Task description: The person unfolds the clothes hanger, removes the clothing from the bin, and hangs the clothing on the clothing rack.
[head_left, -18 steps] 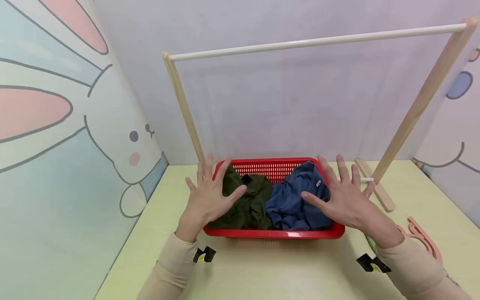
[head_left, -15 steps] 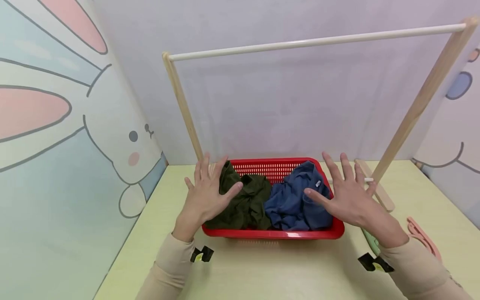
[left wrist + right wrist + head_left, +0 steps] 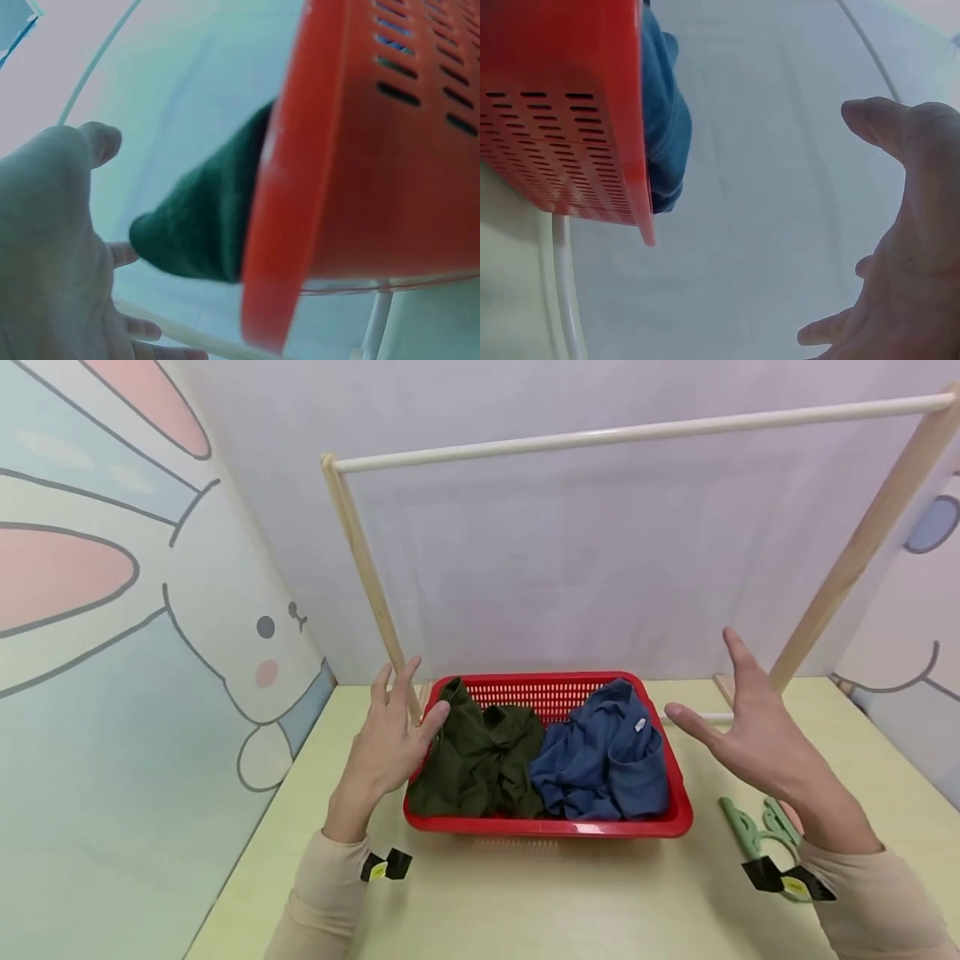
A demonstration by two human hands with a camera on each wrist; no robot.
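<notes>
A red plastic basket with slotted walls stands on the table, holding a crumpled dark green garment on its left and a blue garment on its right. My left hand hovers by the basket's left rim, thumb and fingers spread, holding nothing. Off the right side, apart from the basket, my right hand is held in the air with its thumb spread away from the fingers. In the left wrist view, the green garment pokes above the rim; in the right wrist view, the blue garment does.
A rack with a white rod and wooden posts rises behind the basket. Green hangers lie on the table at the right, partly under my right forearm, with a bit of pink beside them. A rabbit-painted wall bounds the left.
Both hands have moved outward from the basket, the right one farther, and it has turned more sideways. More of the green hangers shows, while the pink hanger is now mostly covered.
</notes>
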